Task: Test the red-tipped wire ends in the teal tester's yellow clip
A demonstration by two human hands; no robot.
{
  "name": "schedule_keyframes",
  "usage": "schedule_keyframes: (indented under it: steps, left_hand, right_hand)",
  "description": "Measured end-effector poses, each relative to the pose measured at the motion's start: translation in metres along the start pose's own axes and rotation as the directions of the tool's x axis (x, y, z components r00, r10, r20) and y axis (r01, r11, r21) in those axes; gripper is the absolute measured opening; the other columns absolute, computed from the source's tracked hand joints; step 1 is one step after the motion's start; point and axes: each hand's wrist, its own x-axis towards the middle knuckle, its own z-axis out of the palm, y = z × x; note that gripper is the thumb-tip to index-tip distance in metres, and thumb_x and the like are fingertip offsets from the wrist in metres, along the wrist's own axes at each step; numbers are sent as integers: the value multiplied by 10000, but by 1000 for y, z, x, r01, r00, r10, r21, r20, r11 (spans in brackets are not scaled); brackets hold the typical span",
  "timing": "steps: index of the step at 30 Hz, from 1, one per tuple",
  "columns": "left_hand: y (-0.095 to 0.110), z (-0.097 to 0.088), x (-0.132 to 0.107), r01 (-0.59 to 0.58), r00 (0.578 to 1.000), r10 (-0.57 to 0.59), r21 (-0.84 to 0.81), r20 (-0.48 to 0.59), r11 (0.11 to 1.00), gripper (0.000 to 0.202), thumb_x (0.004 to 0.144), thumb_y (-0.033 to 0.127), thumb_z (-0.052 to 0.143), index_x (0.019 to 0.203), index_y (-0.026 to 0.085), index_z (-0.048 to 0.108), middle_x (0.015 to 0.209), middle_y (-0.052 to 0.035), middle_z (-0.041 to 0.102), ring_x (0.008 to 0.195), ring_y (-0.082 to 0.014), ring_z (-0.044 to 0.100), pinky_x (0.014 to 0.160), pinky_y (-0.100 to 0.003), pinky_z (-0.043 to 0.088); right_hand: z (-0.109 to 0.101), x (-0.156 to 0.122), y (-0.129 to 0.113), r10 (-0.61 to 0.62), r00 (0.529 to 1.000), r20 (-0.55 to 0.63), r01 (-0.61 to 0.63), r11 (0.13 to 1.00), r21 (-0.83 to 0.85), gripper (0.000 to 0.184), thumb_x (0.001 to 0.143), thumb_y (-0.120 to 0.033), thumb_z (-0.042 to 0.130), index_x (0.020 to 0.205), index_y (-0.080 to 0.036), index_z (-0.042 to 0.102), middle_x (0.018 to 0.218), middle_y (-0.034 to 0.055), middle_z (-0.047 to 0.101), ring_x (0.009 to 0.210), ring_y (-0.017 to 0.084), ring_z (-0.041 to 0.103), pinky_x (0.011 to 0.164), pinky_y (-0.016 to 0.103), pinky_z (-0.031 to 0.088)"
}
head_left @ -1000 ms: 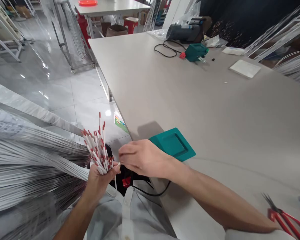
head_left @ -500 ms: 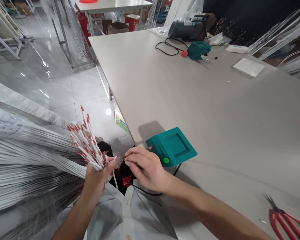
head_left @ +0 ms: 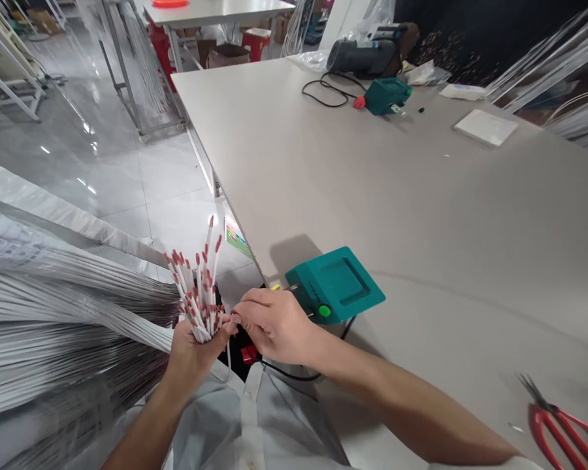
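Note:
My left hand (head_left: pixel 192 352) is closed round a bundle of white wires with red tips (head_left: pixel 198 290), which fans upward from the fist beside the table's near left edge. My right hand (head_left: pixel 273 323) reaches across to it, thumb and forefinger pinched on one thin white wire at the bundle's right side. A teal box-shaped device (head_left: pixel 336 284) with a green button sits on the table corner just behind my right hand, a black cable running from under it.
A large mass of white wires (head_left: pixel 53 326) lies at the left. The grey table (head_left: pixel 396 196) carries red-handled scissors (head_left: pixel 563 421) at bottom right, a second teal device (head_left: pixel 386 95) with black cord, and a white pad (head_left: pixel 485 126) at the far side.
The bundle in my left hand has swung upright from a leftward tilt. My right hand has moved left from the teal device back to the bundle and pinched a wire.

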Motion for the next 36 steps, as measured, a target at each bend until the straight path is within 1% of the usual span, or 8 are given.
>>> schedule_keyframes:
  steps: [8,15,23,28,30,32,34,36]
  left_hand:
    - [-9,9,1,10,975,-40,-138,-217,990,187,649,313,690,707,135,699,577,-12,611,500,-99,490,463,-212,388]
    - [-11,9,2,6,991,-26,-152,-130,988,197,645,322,699,717,138,705,562,1,586,499,-88,471,460,-202,378]
    - [-3,7,1,-60,994,61,10,-88,998,158,624,275,702,695,135,713,480,17,536,457,-95,460,443,-216,388]
    - [5,11,0,-95,985,102,55,-138,994,89,584,230,709,631,155,696,484,10,572,479,-131,523,496,-252,436]
    - [3,10,-1,-115,983,125,81,-134,990,77,578,223,711,625,165,692,504,1,589,502,-146,545,521,-264,445]
    - [-1,5,-2,-127,983,143,130,-118,983,69,572,218,719,619,177,690,543,-16,613,529,-160,565,536,-271,449]
    - [-5,-1,-3,-129,981,151,173,-120,976,78,552,204,734,616,189,691,597,-34,638,551,-165,579,541,-269,450]
    - [-9,-5,-5,-130,981,155,195,-116,972,101,536,185,743,625,193,695,634,-43,651,559,-164,581,545,-267,450]
  right_hand:
    - [9,-18,5,-167,984,58,176,923,-343,197,774,-117,401,649,-162,546,594,36,547,537,134,503,501,259,402]
    - [1,-12,0,136,971,-199,-143,989,-24,208,809,-226,499,984,-146,578,932,103,623,790,160,600,640,271,502]
    - [3,-5,-3,14,999,-46,-18,994,-106,185,816,-141,432,784,-132,613,735,79,621,690,146,568,574,241,458]
    - [-7,2,-7,274,960,59,-280,948,151,171,744,-123,467,630,-139,595,621,27,551,573,106,495,515,214,393]
    - [-9,5,-6,477,850,224,-527,751,398,140,710,-133,490,613,-144,590,532,-17,505,487,80,448,452,194,360]
    - [-9,6,-4,555,675,487,-724,366,585,95,686,-165,513,622,-149,582,448,-54,451,399,63,388,378,180,321]
    - [-8,4,-2,468,543,697,-781,-22,624,60,654,-194,543,612,-153,556,421,-73,427,341,49,337,320,170,274]
    - [-7,1,0,363,495,789,-774,-228,591,70,622,-201,568,592,-156,524,454,-70,449,328,41,346,295,163,254]
